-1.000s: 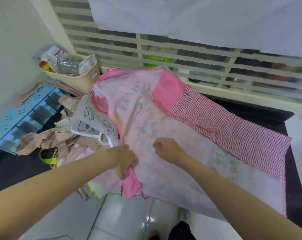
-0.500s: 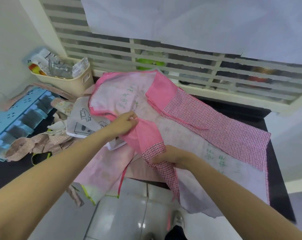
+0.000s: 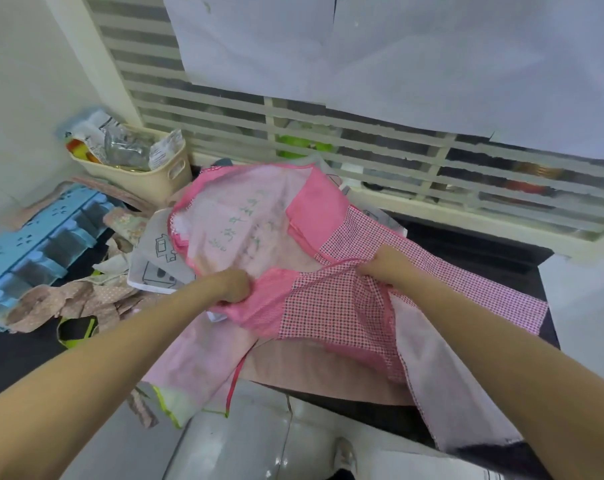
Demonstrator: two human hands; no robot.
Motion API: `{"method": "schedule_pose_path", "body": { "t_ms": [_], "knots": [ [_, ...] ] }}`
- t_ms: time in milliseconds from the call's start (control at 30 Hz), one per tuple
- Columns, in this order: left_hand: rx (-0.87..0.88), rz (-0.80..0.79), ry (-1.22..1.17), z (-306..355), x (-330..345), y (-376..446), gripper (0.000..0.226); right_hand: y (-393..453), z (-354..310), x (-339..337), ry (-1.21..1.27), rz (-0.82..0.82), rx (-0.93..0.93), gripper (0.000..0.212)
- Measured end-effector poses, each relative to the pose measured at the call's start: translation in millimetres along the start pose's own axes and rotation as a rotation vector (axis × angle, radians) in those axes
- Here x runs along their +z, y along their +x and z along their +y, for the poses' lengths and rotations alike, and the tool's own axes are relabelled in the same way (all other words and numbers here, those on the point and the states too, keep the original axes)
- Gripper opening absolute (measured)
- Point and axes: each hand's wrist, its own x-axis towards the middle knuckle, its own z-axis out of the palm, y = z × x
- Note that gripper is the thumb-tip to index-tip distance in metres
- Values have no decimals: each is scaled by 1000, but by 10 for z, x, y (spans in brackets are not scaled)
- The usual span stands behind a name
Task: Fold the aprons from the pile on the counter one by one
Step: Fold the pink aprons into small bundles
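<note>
Looking down on a dark counter (image 3: 466, 244) under a slatted window (image 3: 362, 147). Spread across it, a pink apron (image 3: 245, 223) with a checked panel, partly folded over itself. Left hand (image 3: 236, 285) gripping a bunch of the pink cloth; right hand (image 3: 383, 265) pinching the checked flap and a thin strap. To the left, a pile of other aprons (image 3: 85, 299), beige and white, touching the pink one. Behind the pile, a cream basket (image 3: 148, 180) full of packets, and beside it a blue rack (image 3: 33, 244). Below the counter edge, a glossy tiled floor (image 3: 259, 438)
</note>
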Motion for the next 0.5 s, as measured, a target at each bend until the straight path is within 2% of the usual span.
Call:
{"method": "schedule_pose_path", "body": {
  "t_ms": [33, 100, 167, 233, 300, 333, 400, 433, 500],
  "knots": [
    [-42, -95, -11, 8, -51, -5, 33, -1, -4, 23, 48, -71, 37, 27],
    [-72, -273, -187, 47, -143, 12, 27, -3, 48, 32, 34, -188, 50, 27],
    [-24, -314, -340, 129, -195, 80, 34, -15, 125, 6, 84, -218, 12, 29],
    [27, -214, -337, 251, -195, 187, 39, -43, 215, -38, 218, -215, -15, 40],
    [84, -19, -369, 381, -187, 255, 24, -83, 299, -45, 175, -248, -44, 47],
    [118, 103, -375, 452, -200, 279, 17, -96, 380, -47, 51, -296, -53, 51],
    [175, 363, -388, 536, -263, 306, 24, -163, 512, -21, -270, -451, 2, 56],
    [202, 439, -403, 554, -300, 309, 25, -176, 600, 8, -380, -530, 62, 61],
    [274, 490, -348, 605, -352, 332, 34, -207, 794, 32, -489, -638, 172, 74]
  ]
}}
